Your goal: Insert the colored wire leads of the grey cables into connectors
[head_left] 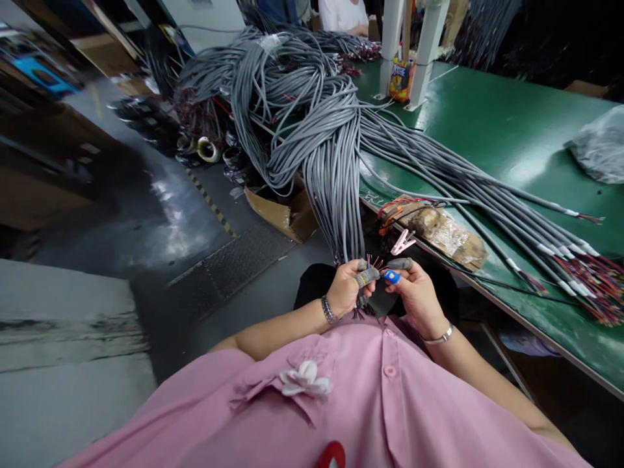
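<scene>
Close to my body, my left hand (348, 284) is closed around a cable end, from which thin coloured wires (374, 262) fan out. My right hand (414, 289) pinches at the same wires from the right, its thumb and forefinger pressed together. Coverings wrap some fingertips of both hands, a blue one on the right thumb. Behind the hands, a thick bundle of grey cables (334, 169) hangs over the table's edge. More grey cables (468, 175) lie across the green table (517, 130), with stripped red and dark wire ends at the right.
A pink clip (402, 242) and a taped wooden block (446, 234) sit at the table's near edge. An open cardboard box (277, 211) stands on the floor beyond my left hand. White posts (420, 52) rise from the table. A person in white (344, 14) is at the far side.
</scene>
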`<state>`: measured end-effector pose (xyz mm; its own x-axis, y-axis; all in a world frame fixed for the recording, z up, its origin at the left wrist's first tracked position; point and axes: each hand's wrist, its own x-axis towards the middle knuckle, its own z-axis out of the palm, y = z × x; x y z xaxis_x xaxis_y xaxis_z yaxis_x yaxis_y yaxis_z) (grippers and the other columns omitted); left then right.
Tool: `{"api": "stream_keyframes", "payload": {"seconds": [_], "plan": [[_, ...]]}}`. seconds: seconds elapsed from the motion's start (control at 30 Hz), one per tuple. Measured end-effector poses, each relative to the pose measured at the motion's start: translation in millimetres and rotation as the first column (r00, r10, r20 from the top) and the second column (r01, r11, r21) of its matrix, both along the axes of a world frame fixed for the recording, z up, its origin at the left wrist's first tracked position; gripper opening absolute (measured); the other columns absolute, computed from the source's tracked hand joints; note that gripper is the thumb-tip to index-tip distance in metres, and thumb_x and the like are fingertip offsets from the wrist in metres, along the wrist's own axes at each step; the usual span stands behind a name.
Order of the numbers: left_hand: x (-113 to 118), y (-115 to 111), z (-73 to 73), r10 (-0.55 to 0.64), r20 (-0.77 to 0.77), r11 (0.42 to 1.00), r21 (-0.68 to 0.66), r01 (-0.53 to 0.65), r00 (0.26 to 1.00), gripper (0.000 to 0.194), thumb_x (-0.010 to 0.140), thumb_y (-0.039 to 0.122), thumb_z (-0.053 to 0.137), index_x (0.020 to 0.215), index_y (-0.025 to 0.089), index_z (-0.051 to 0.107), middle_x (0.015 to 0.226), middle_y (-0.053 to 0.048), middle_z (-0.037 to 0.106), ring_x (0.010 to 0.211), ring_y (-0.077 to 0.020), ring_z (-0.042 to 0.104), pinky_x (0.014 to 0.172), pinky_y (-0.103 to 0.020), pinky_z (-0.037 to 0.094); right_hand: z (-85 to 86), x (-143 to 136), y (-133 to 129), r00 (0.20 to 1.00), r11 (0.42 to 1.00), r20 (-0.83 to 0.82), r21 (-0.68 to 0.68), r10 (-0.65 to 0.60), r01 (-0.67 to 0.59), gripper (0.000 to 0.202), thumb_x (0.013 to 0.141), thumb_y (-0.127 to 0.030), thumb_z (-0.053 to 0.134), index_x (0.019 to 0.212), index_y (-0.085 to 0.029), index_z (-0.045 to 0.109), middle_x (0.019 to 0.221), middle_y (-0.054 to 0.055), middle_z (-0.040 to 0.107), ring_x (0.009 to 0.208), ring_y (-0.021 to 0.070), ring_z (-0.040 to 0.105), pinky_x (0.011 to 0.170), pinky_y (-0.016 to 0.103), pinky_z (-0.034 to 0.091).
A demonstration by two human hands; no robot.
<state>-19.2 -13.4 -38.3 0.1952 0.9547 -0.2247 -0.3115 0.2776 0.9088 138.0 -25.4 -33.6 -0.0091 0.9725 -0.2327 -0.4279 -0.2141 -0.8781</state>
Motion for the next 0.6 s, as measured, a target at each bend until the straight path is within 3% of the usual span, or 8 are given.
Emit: {"api": "stream_keyframes", "payload": {"seconds": [0.07, 0.23, 0.37, 0.5, 0.6], "plan": [[-0.5, 0.0, 0.1, 0.016, -0.002, 1.0, 0.011, -0.016, 1.0, 0.03, 0.069, 0.038, 0.076, 0.065, 0.015, 0.057, 0.052, 0.001, 0.059, 0.041, -0.0078, 0.049, 0.041, -0.02, 0.039, 0.8, 1.2, -1.2, 1.0, 0.999, 0.002, 0.03, 0.025, -0.025, 0.03, 0.066, -0.028, 0.083, 0.09, -0.021, 0.066, 0.072, -0.002, 0.069, 0.056, 0.0085, 0.057, 0.055, 0.021, 0.049], [-0.4, -1.7, 1.5, 0.018, -0.052, 0.999, 0.034, -0.016, 0.999, 0.03, 0.07, 0.04, 0.075, 0.066, 0.015, 0.057, 0.051, 0.002, 0.058, 0.04, -0.0069, 0.047, 0.04, -0.019, 0.037, 5.0, 1.2, 0.3, 0.997, 0.998, -0.068, -0.043, 0.035, -0.038, 0.028, 0.076, -0.042, 0.074, 0.093, -0.021, 0.065, 0.084, 0.003, 0.072, 0.068, 0.0122, 0.062, 0.06, 0.024, 0.052], [1.0, -3.8, 4.2, -0.003, -0.105, 0.999, 0.052, 0.008, 0.994, 0.031, 0.07, 0.041, 0.075, 0.066, 0.015, 0.057, 0.051, 0.002, 0.058, 0.04, -0.007, 0.048, 0.04, -0.019, 0.037, 9.6, -2.5, -1.0, 0.999, 0.998, 0.009, 0.043, 0.034, -0.034, 0.032, 0.069, -0.03, 0.081, 0.094, -0.022, 0.063, 0.082, 0.001, 0.071, 0.069, 0.0125, 0.061, 0.062, 0.024, 0.05], [-0.5, -0.9, 9.8, 0.054, -0.063, 0.997, 0.063, -0.05, 0.997, 0.028, 0.071, 0.039, 0.073, 0.066, 0.015, 0.059, 0.051, 0.002, 0.058, 0.04, -0.0065, 0.046, 0.04, -0.019, 0.036, 10.2, 0.5, -2.9, 0.997, 0.987, 0.057, 0.154, -0.061, 0.051, 0.03, 0.068, -0.023, 0.08, 0.094, -0.024, 0.064, 0.075, -0.002, 0.066, 0.066, 0.0119, 0.057, 0.063, 0.024, 0.049], [-1.8, 3.3, 16.9, 0.086, 0.017, 0.994, 0.061, -0.086, 0.996, 0.027, 0.071, 0.038, 0.073, 0.066, 0.015, 0.059, 0.05, 0.003, 0.057, 0.039, -0.0061, 0.045, 0.038, -0.019, 0.033, 6.5, 7.1, 4.2, 0.996, 0.994, -0.017, 0.067, -0.087, 0.088, 0.023, 0.071, -0.03, 0.077, 0.089, -0.023, 0.064, 0.072, -0.002, 0.064, 0.064, 0.012, 0.056, 0.059, 0.023, 0.048]]}}
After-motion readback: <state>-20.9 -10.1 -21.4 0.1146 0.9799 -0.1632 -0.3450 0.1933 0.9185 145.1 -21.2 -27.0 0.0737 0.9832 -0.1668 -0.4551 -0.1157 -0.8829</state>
